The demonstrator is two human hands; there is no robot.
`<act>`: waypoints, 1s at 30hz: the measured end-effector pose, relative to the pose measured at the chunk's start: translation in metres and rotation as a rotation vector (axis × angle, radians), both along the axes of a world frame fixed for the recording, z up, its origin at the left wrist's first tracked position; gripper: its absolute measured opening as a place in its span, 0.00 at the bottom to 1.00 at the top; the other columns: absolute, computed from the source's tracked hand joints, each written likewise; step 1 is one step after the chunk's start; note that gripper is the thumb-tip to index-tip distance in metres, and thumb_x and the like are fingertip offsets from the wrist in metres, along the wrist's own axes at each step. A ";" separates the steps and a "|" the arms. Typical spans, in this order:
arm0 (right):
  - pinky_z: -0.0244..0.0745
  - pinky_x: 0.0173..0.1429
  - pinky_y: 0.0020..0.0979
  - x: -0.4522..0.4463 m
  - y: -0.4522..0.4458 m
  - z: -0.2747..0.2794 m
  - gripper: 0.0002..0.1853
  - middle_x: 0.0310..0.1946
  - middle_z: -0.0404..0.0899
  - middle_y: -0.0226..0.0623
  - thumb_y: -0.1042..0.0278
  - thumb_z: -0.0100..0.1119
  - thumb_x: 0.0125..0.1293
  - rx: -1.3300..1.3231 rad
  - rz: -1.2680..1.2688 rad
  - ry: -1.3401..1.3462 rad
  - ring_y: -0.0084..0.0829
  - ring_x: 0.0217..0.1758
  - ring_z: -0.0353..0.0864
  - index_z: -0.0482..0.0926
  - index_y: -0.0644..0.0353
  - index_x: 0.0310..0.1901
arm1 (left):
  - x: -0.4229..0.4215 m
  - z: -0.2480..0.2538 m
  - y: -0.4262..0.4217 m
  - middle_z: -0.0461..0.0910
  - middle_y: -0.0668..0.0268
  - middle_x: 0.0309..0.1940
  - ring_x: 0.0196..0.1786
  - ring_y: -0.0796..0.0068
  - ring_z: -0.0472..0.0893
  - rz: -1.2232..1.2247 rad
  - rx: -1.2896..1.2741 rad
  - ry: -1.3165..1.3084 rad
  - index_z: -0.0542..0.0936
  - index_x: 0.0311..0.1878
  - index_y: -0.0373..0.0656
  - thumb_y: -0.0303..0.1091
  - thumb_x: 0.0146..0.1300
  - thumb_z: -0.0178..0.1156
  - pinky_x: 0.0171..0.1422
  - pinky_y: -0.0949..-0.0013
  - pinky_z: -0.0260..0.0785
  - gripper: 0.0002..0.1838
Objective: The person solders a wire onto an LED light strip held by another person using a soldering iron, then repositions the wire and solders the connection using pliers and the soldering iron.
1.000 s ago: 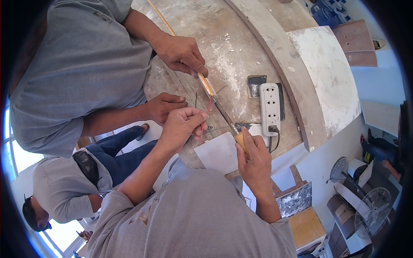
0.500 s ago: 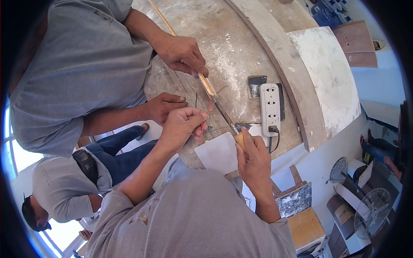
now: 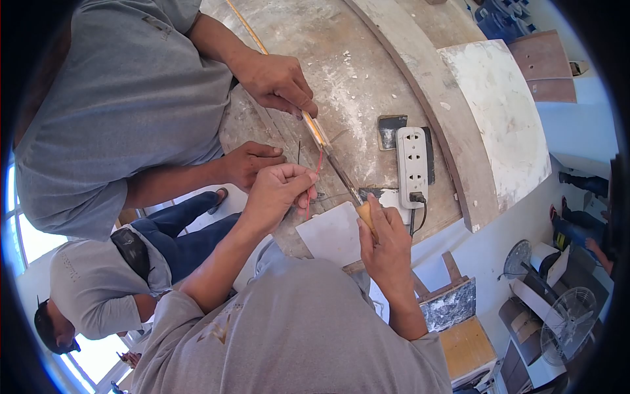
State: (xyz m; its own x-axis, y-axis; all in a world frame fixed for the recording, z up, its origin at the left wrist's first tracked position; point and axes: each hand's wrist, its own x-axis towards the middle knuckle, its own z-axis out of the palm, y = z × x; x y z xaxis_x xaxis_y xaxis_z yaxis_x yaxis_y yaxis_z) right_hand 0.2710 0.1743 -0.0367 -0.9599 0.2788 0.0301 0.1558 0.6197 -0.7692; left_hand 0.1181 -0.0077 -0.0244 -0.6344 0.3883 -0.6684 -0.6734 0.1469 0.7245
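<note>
My left hand is closed in a pinch on a thin red wire. The wire's upper end meets the end of a narrow yellow-and-white strip. My right hand grips the wooden handle of a soldering iron, whose metal shaft points up and left. Its tip is at the strip's end, beside the wire; whether they touch is too small to tell. A co-worker's hand presses the strip from above. That person's other hand rests near my left hand.
A white power strip with a black plug stands right of the iron. A white sheet lies at the worktable's near edge. A long curved board runs along the right. Another person is at lower left; fans stand at lower right.
My right hand and the soldering iron have shifted very slightly left. My left hand, the wire and the co-worker's hands look the same.
</note>
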 end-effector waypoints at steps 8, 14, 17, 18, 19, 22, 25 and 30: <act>0.76 0.33 0.35 -0.001 0.004 0.003 0.27 0.37 0.77 0.44 0.78 0.67 0.66 -0.037 -0.034 0.087 0.37 0.31 0.80 0.76 0.65 0.67 | 0.001 -0.003 -0.002 0.84 0.64 0.29 0.24 0.85 0.78 0.002 0.010 -0.008 0.82 0.42 0.31 0.30 0.73 0.63 0.28 0.79 0.71 0.09; 0.76 0.35 0.35 0.003 0.006 0.008 0.27 0.38 0.77 0.44 0.79 0.67 0.66 -0.087 -0.036 0.042 0.37 0.32 0.81 0.76 0.66 0.67 | 0.001 -0.003 -0.001 0.82 0.64 0.29 0.24 0.83 0.77 -0.004 0.007 -0.024 0.81 0.44 0.33 0.31 0.75 0.61 0.26 0.78 0.71 0.09; 0.77 0.35 0.35 0.004 0.006 0.005 0.27 0.38 0.77 0.44 0.79 0.67 0.66 -0.079 -0.028 0.070 0.37 0.32 0.80 0.76 0.67 0.67 | 0.002 -0.001 0.000 0.82 0.66 0.30 0.25 0.84 0.76 -0.005 0.020 -0.035 0.81 0.45 0.34 0.32 0.76 0.59 0.26 0.79 0.69 0.10; 0.77 0.35 0.35 0.004 0.006 0.004 0.27 0.38 0.77 0.44 0.79 0.67 0.66 -0.076 -0.032 0.081 0.37 0.32 0.80 0.76 0.67 0.67 | 0.003 -0.002 0.000 0.81 0.66 0.30 0.25 0.85 0.75 -0.019 0.027 -0.020 0.81 0.45 0.34 0.33 0.77 0.59 0.27 0.79 0.68 0.10; 0.77 0.35 0.35 0.004 0.006 0.002 0.27 0.38 0.77 0.44 0.79 0.67 0.66 -0.073 -0.036 0.091 0.38 0.32 0.80 0.76 0.67 0.67 | 0.004 -0.003 -0.001 0.81 0.67 0.30 0.25 0.86 0.75 -0.032 0.033 -0.006 0.81 0.45 0.35 0.33 0.77 0.59 0.27 0.80 0.67 0.10; 0.77 0.36 0.36 0.004 0.008 0.000 0.27 0.38 0.78 0.44 0.78 0.67 0.66 -0.076 -0.041 0.100 0.38 0.33 0.81 0.76 0.66 0.67 | 0.006 -0.005 -0.001 0.81 0.70 0.31 0.27 0.87 0.74 -0.053 0.024 0.012 0.82 0.45 0.36 0.33 0.77 0.58 0.31 0.80 0.68 0.10; 0.77 0.37 0.36 0.005 0.007 0.001 0.27 0.37 0.78 0.45 0.78 0.67 0.66 -0.105 -0.045 0.077 0.39 0.33 0.82 0.76 0.66 0.67 | 0.009 -0.009 -0.001 0.81 0.71 0.31 0.28 0.88 0.74 -0.060 0.045 0.032 0.81 0.46 0.37 0.34 0.78 0.57 0.32 0.81 0.66 0.10; 0.77 0.36 0.35 0.006 0.004 -0.006 0.27 0.37 0.78 0.45 0.78 0.67 0.66 -0.107 -0.041 0.070 0.39 0.33 0.82 0.77 0.66 0.67 | 0.010 -0.013 -0.002 0.81 0.72 0.32 0.30 0.88 0.74 -0.071 0.074 0.073 0.81 0.48 0.37 0.34 0.80 0.55 0.34 0.80 0.67 0.10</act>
State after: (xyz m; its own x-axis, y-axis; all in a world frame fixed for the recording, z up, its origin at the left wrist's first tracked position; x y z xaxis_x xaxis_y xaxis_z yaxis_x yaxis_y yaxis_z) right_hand 0.2767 0.1782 -0.0422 -0.9443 0.3226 0.0643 0.1232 0.5280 -0.8403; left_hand 0.1278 -0.0102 -0.0371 -0.6496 0.4802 -0.5894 -0.6084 0.1366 0.7818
